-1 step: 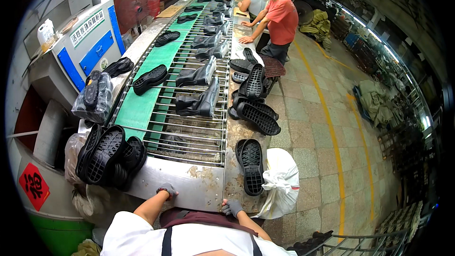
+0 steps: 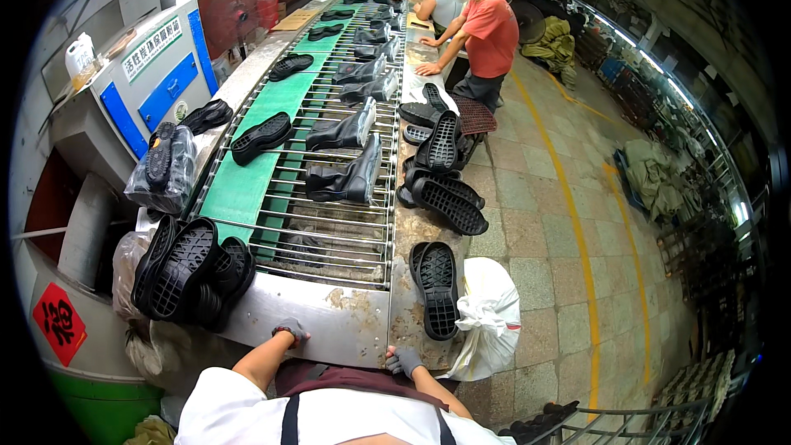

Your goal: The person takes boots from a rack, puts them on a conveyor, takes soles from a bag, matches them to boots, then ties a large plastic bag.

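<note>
My left hand (image 2: 290,331), in a grey glove, rests at the near edge of the metal end plate (image 2: 321,313), holding nothing, fingers loosely bent. Further right, my right hand (image 2: 404,359), also gloved, lies at the table's near corner, nothing in it. To the left of my left hand stands a pile of black shoe soles (image 2: 185,268). Beyond my right hand a stacked pair of black soles (image 2: 434,288) lies on the side ledge. On the conveyor's metal rods, black boots (image 2: 346,171) lie on their sides, and a black sole (image 2: 262,138) sits on the green belt (image 2: 239,185).
A tied white sack (image 2: 488,313) stands against the table's right side. More soles (image 2: 445,198) lie along the right ledge. Two people, one in a red shirt (image 2: 492,29), stand farther along the conveyor. A grey and blue machine (image 2: 148,74) is on the left, with a fan (image 2: 239,16) behind it.
</note>
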The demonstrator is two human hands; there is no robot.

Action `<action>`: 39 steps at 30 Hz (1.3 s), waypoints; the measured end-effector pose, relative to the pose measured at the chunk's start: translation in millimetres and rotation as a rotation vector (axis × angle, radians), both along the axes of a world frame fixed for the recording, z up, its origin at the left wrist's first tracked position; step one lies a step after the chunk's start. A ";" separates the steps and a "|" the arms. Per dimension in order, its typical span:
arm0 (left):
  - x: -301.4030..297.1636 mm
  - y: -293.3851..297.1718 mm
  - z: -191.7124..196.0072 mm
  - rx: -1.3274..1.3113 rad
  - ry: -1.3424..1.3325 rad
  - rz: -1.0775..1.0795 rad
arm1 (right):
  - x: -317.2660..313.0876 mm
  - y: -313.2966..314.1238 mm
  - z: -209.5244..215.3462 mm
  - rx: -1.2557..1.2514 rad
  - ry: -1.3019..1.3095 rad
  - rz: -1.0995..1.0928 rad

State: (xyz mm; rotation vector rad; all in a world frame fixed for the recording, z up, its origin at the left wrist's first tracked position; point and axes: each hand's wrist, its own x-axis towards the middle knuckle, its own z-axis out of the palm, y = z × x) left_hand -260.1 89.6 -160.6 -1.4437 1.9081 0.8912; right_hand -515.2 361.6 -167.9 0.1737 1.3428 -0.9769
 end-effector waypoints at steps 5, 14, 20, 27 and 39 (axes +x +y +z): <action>2.9 -1.2 -10.7 -0.054 -0.016 -0.071 | -1.2 0.7 -8.2 -0.004 0.003 -0.004; 4.8 -6.5 -27.4 0.023 -0.084 -0.036 | -0.2 -1.0 -0.7 -0.011 0.032 -0.005; 4.4 -5.7 -25.7 0.046 -0.029 0.014 | -0.3 0.7 -4.3 0.000 -0.034 -0.043; 2.1 -5.9 -14.4 0.154 -0.035 0.120 | 3.8 -4.7 21.0 0.017 -0.040 -0.070; -1.9 -1.1 0.7 0.027 -0.026 0.021 | 2.1 -2.5 13.2 -0.005 -0.073 -0.058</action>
